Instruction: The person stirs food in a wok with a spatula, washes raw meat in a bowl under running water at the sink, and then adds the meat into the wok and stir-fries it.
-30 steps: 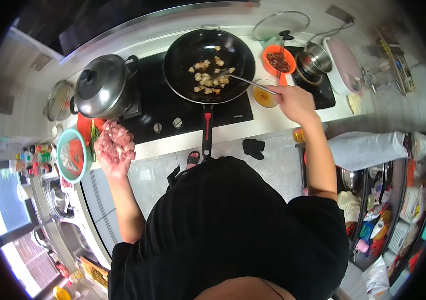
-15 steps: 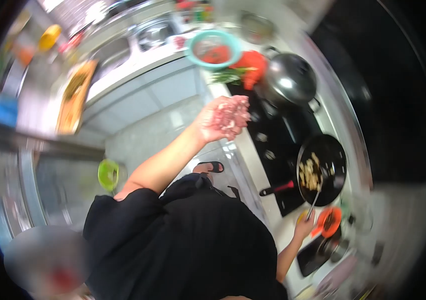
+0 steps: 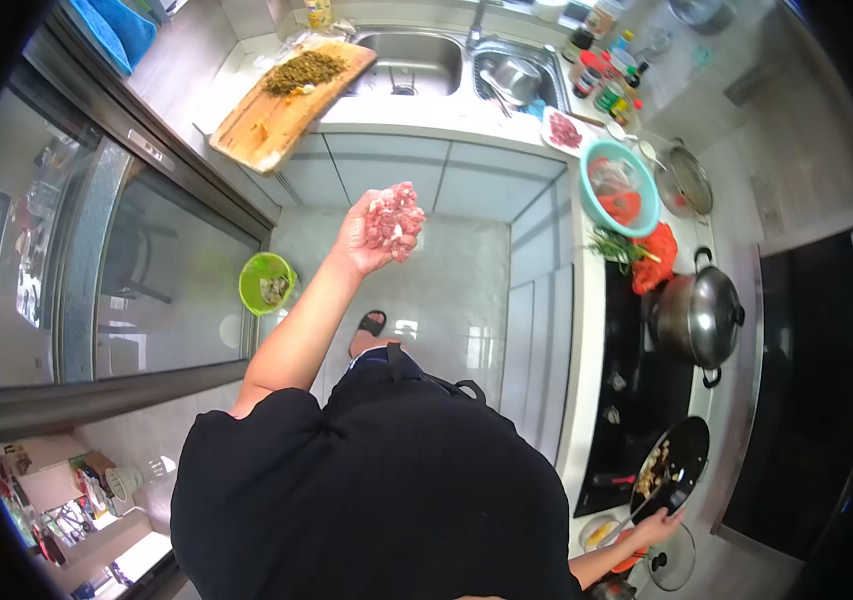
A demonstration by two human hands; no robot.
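Along the kitchen table (image 3: 586, 330) we are keeping the work in reach: a lidded pot (image 3: 694, 315) and a frying pan (image 3: 671, 468) on the black cooktop (image 3: 636, 400), a teal bowl (image 3: 620, 187) beside them. We are cupping a mound of raw minced meat (image 3: 392, 216) in our left hand (image 3: 371, 238), palm up and fingers curled under it so nothing drops, out over the floor (image 3: 426, 290). Our right hand (image 3: 658, 524) is closing its fingers on a metal spatula (image 3: 651, 498) reaching into the pan.
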